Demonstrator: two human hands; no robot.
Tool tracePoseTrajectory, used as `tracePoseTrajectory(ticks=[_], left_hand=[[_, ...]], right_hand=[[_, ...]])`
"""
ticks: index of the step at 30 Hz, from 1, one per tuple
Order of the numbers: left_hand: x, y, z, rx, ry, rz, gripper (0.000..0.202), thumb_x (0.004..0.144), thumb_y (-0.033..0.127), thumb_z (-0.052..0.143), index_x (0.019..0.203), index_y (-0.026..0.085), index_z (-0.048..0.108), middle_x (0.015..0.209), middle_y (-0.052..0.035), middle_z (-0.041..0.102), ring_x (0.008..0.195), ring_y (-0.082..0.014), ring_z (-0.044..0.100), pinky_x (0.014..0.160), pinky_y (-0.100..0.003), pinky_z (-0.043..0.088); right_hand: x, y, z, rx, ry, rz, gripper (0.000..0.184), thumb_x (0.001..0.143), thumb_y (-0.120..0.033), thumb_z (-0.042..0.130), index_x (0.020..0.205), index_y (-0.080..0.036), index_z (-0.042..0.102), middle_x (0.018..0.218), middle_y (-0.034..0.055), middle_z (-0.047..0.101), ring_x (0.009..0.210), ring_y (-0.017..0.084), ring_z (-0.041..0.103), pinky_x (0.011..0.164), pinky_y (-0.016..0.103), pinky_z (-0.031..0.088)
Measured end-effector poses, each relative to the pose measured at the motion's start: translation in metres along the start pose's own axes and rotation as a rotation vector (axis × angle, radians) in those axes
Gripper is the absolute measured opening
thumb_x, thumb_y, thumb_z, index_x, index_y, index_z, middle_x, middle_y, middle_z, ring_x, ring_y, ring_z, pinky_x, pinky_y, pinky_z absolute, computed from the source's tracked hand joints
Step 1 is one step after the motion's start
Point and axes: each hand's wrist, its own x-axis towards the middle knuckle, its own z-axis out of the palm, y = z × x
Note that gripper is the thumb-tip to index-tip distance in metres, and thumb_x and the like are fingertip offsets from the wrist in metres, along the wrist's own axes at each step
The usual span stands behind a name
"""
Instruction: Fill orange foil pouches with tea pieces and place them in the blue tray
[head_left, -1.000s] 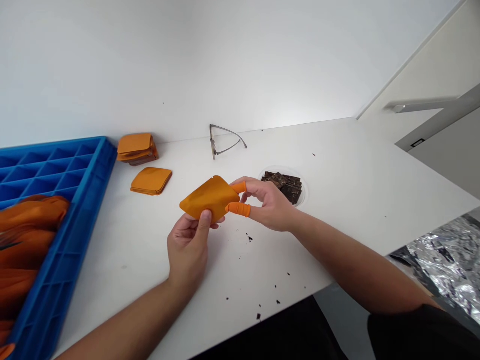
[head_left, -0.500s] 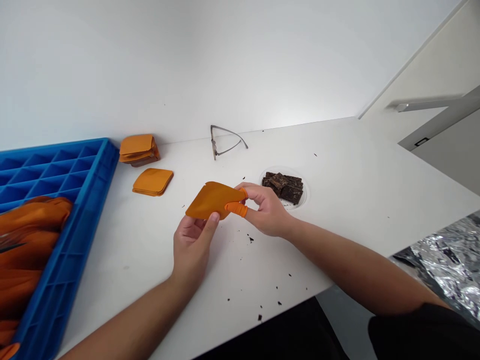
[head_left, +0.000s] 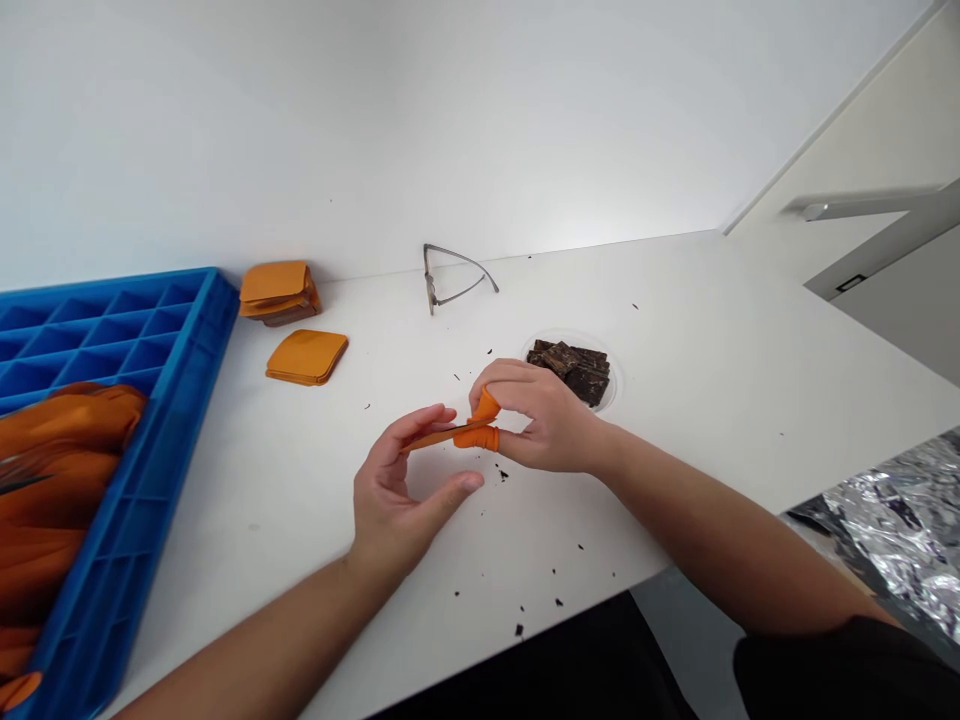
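This looks like a plain indoor workroom rather than a home. A white laminate workbench runs along a bare white wall, carrying a blue plastic grid crate, stacked orange squares and scattered dark crumbs. Past its front edge lies crumpled foil, and a white cabinet door with a metal handle stands beyond its far corner.

No legible text or labels anywhere
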Motion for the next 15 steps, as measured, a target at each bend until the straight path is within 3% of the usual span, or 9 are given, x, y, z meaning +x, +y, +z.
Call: tracePoseTrajectory(ticks=[3, 7, 10, 15], left_hand=[[-0.002, 0.000, 0.002, 0.014, -0.048, 0.024, 0.056, 0.077, 0.024, 0.087, 0.128, 0.033, 0.068, 0.128, -0.0031, 0.073, 0.122, -0.0219, 0.067, 0.111, -0.035, 0.050], [-0.004, -0.003, 0.003, 0.005, -0.032, -0.026, 0.057, 0.083, 0.025, 0.082, 0.136, 0.034, 0.062, 0.140, -0.0042, 0.066, 0.133, -0.0229, 0.061, 0.117, -0.038, 0.047], [-0.008, -0.007, 0.002, 0.040, -0.043, -0.054, 0.064, 0.085, 0.030, 0.081, 0.144, 0.036, 0.055, 0.149, -0.0059, 0.059, 0.139, -0.0260, 0.056, 0.117, -0.043, 0.046], [-0.014, -0.014, 0.001, 0.118, -0.122, 0.001, 0.079, 0.088, 0.032, 0.077, 0.155, 0.039, 0.038, 0.156, -0.0086, 0.050, 0.132, -0.0266, 0.059, 0.111, -0.046, 0.050]], right_hand=[[0.001, -0.001, -0.001, 0.069, 0.028, 0.026, 0.020, 0.092, -0.028, 0.070, 0.078, -0.022, 0.057, 0.082, 0.0027, 0.067, 0.078, 0.015, 0.061, 0.073, 0.033, 0.053], [0.001, -0.005, 0.000, 0.234, -0.021, 0.091, 0.007, 0.094, -0.017, 0.062, 0.090, -0.020, 0.067, 0.100, 0.0073, 0.072, 0.091, 0.015, 0.067, 0.083, 0.033, 0.058], [0.001, -0.009, 0.004, 0.342, 0.001, 0.133, 0.018, 0.098, -0.014, 0.055, 0.103, -0.020, 0.071, 0.115, 0.0098, 0.073, 0.104, 0.015, 0.069, 0.092, 0.034, 0.060], [0.000, -0.008, 0.010, 0.398, 0.051, 0.152, 0.033, 0.098, -0.009, 0.048, 0.115, -0.025, 0.071, 0.125, 0.0071, 0.072, 0.119, 0.017, 0.067, 0.100, 0.037, 0.058]])
